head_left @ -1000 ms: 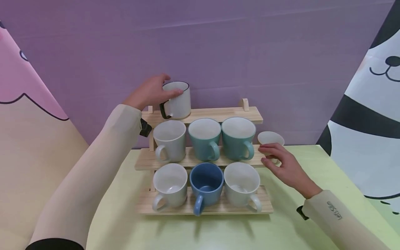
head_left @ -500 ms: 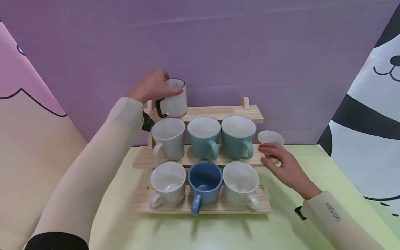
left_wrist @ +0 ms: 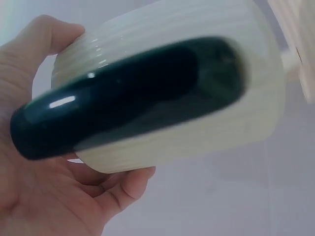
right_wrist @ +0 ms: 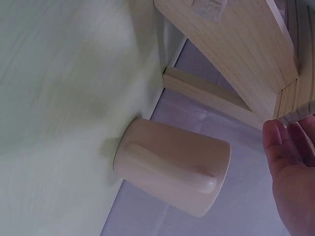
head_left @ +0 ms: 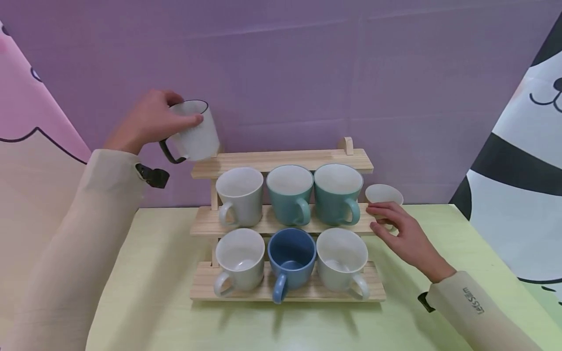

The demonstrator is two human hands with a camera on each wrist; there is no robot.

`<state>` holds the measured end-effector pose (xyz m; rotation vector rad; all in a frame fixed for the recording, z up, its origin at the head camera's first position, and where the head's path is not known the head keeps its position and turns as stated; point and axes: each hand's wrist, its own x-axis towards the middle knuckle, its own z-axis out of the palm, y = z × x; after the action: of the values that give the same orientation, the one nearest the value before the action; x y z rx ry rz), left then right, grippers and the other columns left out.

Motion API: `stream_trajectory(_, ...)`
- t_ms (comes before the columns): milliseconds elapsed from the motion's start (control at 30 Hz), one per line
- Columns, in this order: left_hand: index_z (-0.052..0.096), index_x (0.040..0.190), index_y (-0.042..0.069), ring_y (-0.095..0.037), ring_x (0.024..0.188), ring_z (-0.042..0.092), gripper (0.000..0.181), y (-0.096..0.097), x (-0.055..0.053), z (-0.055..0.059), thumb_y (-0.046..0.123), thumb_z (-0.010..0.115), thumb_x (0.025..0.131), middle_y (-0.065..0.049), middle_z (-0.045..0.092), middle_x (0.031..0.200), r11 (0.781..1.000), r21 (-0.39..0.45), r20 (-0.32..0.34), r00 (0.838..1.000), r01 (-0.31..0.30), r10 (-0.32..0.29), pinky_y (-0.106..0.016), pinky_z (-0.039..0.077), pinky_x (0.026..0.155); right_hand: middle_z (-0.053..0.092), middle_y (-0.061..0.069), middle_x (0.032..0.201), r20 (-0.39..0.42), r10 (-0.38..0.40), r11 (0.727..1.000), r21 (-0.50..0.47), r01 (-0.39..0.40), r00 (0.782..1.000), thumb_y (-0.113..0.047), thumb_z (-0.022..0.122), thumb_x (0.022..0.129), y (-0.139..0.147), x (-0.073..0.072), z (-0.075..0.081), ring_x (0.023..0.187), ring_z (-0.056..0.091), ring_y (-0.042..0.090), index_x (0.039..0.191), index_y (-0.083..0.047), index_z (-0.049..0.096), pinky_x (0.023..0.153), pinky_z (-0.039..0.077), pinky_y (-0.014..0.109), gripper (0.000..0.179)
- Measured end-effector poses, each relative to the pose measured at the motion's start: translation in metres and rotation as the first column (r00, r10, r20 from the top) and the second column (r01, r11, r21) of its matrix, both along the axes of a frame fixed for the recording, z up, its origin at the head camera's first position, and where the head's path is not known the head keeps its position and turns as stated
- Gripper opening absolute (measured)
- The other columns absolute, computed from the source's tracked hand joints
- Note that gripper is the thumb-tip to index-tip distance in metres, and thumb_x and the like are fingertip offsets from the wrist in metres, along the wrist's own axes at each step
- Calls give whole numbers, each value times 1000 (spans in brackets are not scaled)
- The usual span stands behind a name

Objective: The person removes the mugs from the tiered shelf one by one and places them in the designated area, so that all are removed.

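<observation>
My left hand (head_left: 153,119) grips a white mug (head_left: 197,134) by its body near the dark rim, thumb across the near side and fingers round the back. The mug is tilted, off the left end of the rack's top board (head_left: 281,162). In the left wrist view its ridged wall and dark handle (left_wrist: 128,93) fill the middle. On the other side, my right hand (head_left: 408,236) has its fingertips at the right end of the middle board (head_left: 369,222), fingers loosely bent. A pale mug (right_wrist: 172,167) stands on the table behind it, partly hidden in the head view.
On the middle board stand a white mug (head_left: 240,195) and two teal mugs (head_left: 285,200). The bottom board (head_left: 202,287) bears two white mugs (head_left: 240,263) and a blue mug (head_left: 291,268) between them. A purple backdrop (head_left: 281,73) rises behind the pale table (head_left: 246,326).
My left hand has lifted the dark-handled mug from the top board and carried it left, tilting it. The right hand stays at the middle board's end.
</observation>
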<state>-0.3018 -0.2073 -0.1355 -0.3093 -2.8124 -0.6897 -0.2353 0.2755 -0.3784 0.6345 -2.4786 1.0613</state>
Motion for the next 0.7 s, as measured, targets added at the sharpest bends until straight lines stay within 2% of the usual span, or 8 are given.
stream_trajectory(133,48,131,-3,-35,105,48,76,-31,13,-3,54,60,83,-22,51,123,999,-36,-23,999,-35,34,-46,43,75,51,3,127,-1,4,1000,-8,-4,1000,-12,64,91,0,1,-1,100,55,11,123,-5,61,86,41,12,33)
stream_trajectory(267,52,125,-7,-38,103,48,72,-61,20,-19,51,62,84,-26,53,117,994,-102,-49,998,-47,42,-47,43,71,52,4,127,-13,15,1000,-16,-15,1000,-10,64,91,1,2,0,99,55,8,123,-5,61,85,41,12,33)
stream_trajectory(433,54,119,-12,-42,101,49,71,-84,11,-60,49,64,83,-31,56,113,979,-201,-47,999,-17,7,-54,44,77,51,5,127,-17,14,1000,-26,-14,1000,-8,65,90,3,4,1,99,55,9,123,-5,61,85,41,13,33)
stream_trajectory(533,53,120,-14,-45,106,48,74,-89,0,-90,48,65,83,-32,55,115,972,-236,-6,1000,20,-22,-57,40,84,51,5,128,-5,10,1000,-27,-10,1000,-9,64,91,4,5,2,99,55,8,124,-5,61,86,42,14,34)
stream_trajectory(700,52,122,-15,-46,107,50,80,-87,-18,-138,52,65,82,-32,55,117,963,-263,60,997,57,-43,-56,41,86,51,4,128,8,-7,1000,-19,8,1000,-12,63,92,4,6,2,99,54,5,125,-6,60,86,42,15,34)
